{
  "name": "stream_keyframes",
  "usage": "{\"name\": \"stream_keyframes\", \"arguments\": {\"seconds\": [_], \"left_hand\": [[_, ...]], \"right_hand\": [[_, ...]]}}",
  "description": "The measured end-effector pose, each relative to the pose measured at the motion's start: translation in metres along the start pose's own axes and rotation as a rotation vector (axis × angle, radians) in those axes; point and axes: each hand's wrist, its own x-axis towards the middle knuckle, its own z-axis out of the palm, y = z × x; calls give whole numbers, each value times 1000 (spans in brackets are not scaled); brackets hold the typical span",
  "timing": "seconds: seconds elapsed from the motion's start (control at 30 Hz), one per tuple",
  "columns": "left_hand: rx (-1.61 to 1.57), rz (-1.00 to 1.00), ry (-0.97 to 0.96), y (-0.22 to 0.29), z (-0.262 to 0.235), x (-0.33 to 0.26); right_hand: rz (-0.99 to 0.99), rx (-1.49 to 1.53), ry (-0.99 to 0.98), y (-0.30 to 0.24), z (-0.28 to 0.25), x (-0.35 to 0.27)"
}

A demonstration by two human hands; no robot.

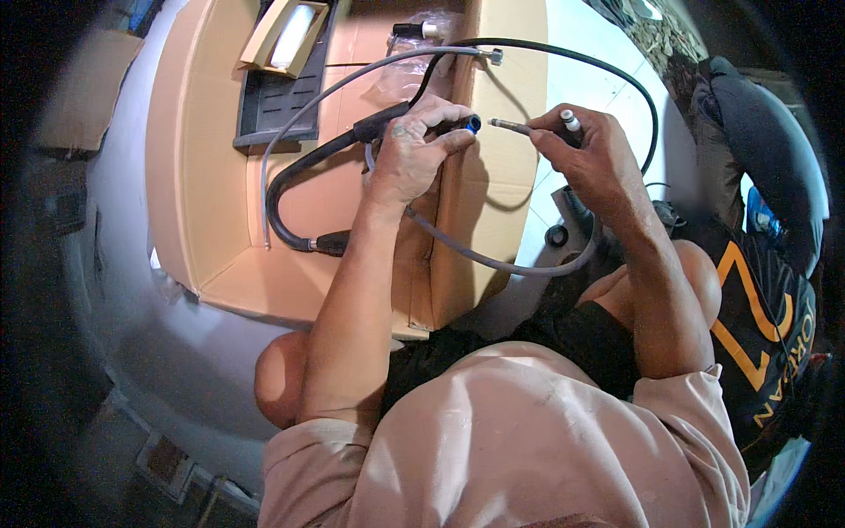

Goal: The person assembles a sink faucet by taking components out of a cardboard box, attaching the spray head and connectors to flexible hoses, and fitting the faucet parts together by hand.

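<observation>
My left hand (412, 148) is closed around a black tubular fitting with a blue ring (473, 124) at its open end, above the cardboard box's right flap. Facing that end, a small gap away, is a thin grey rod with a pale tip (506, 125), pinched in my right hand (588, 150). A white-tipped black connector (570, 120) also sticks up between the right hand's fingers. Behind my left hand lies a thick black curved tube (283, 189) with a black sleeve. A grey hose (493, 263) loops below both hands; its ends are partly hidden.
The open cardboard box (198, 176) holds a dark grey slotted tray (280, 106), a small carton with a white cylinder (292, 37), and clear plastic wrap (400, 84). A black cable (607, 66) arcs over the right side. Dark cloth (748, 326) lies at the right.
</observation>
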Motion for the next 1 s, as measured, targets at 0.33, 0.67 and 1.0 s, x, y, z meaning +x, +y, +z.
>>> {"name": "stream_keyframes", "arguments": {"seconds": [0.33, 0.67, 1.0], "left_hand": [[-82, -33, -55, -8, -7, -2], [19, -52, -58, -7, -4, 1], [223, 134, -66, 17, 5, 5]], "right_hand": [[-109, -17, -38, 16, -5, 6], [-81, -1, -105, 16, -2, 2], [-98, 3, -78, 25, 4, 16]]}}
